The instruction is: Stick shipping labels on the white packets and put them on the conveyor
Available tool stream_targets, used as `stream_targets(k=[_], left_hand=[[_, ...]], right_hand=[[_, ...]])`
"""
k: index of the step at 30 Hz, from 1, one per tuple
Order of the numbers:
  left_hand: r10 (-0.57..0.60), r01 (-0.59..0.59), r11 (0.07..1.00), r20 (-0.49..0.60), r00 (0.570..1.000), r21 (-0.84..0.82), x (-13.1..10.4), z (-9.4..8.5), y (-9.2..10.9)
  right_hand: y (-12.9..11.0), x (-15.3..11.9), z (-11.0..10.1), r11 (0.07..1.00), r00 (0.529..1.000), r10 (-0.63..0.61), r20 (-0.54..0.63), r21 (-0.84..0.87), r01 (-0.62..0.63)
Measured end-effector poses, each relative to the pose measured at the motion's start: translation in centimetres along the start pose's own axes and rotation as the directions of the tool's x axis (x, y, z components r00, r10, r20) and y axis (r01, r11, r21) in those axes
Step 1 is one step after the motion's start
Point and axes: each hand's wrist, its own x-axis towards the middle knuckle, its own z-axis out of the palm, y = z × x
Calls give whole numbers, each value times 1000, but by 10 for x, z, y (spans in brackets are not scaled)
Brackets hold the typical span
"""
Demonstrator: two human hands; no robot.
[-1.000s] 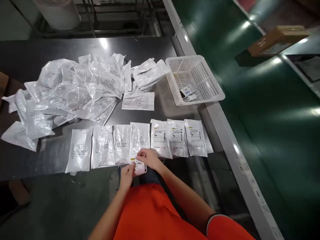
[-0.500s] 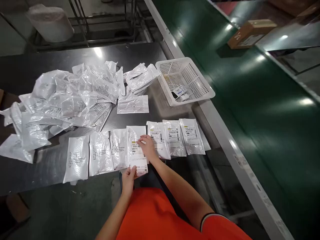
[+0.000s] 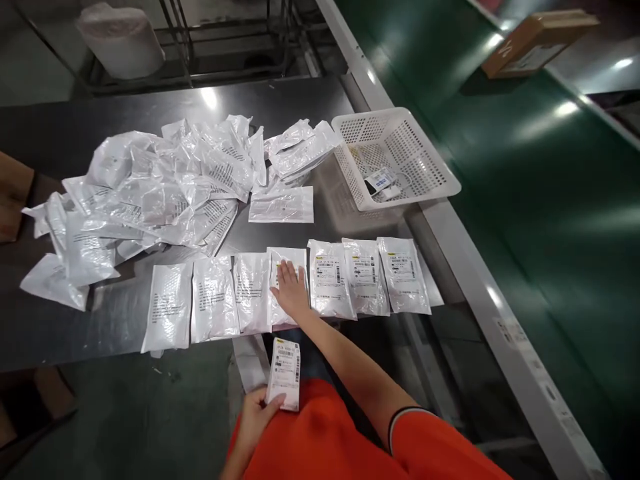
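My left hand [image 3: 260, 413], low in front of my body, grips a stack of printed shipping labels [image 3: 285, 373] with a yellow mark and barcodes. Flat on a white mailer bag [image 3: 275, 308] in the front row lies my right hand [image 3: 291, 291], its fingers stretched out over the upper part of the bag. To the right of that bag are three mailers bearing labels, among them the middle one [image 3: 366, 277]. To its left are three mailers with only dark printed text, such as the leftmost one [image 3: 167, 307].
A heap of white mailers [image 3: 165, 193] covers the metal table's left. A white perforated basket [image 3: 425, 193] with small items stands at the right, beside the green conveyor [image 3: 500, 220]. A cardboard box [image 3: 540, 43] sits on the conveyor's far side. Another box [image 3: 15, 193] is at the left edge.
My left hand has drawn back toward my body with the label stack, away from the bag. My right hand has flattened onto the bag. The view has shifted slightly left.
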Motion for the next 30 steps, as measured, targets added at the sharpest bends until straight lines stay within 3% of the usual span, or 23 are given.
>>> stream_targets(k=[2, 5, 9, 12, 14, 16, 20, 22, 24, 27, 30], left_hand=[[60, -59, 998, -11, 998, 31, -7, -11, 8], [113, -111, 993, -52, 992, 34, -8, -27, 19], [156, -165, 985, -145, 977, -51, -4, -47, 25], [185, -201, 976, -177, 967, -79, -4, -62, 28], [211, -227, 971, -180, 961, -70, -5, -74, 30], [238, -252, 966, -192, 952, -50, -5, -86, 32], [245, -260, 965, -235, 941, -38, -5, -103, 28], [240, -260, 963, -221, 945, -70, -6, -106, 26], [241, -266, 957, -197, 950, -112, -7, -104, 26], [231, -258, 949, -155, 960, -179, -3, -94, 29], [242, -254, 946, -85, 967, -199, 7, -80, 31]], right_hand=[[-3, -6, 6, 994, 991, -98, 91, -36, 101], [6, -3, 7, 987, 979, -126, 157, -81, 140], [33, -2, -4, 975, 974, -140, 179, -145, 167], [44, -3, -18, 948, 944, -191, 267, -198, 248], [33, -4, -22, 944, 950, -152, 274, -245, 221], [6, -7, -18, 941, 954, -168, 248, -248, 230], [-50, -30, 14, 916, 910, -296, 289, -184, 356], [-56, -41, 24, 928, 909, -267, 322, -170, 332], [-48, -46, 20, 942, 905, -249, 344, -132, 309], [-31, -44, -5, 968, 917, -248, 311, 47, 246], [-36, -43, -30, 933, 960, -190, 207, 343, 110]])
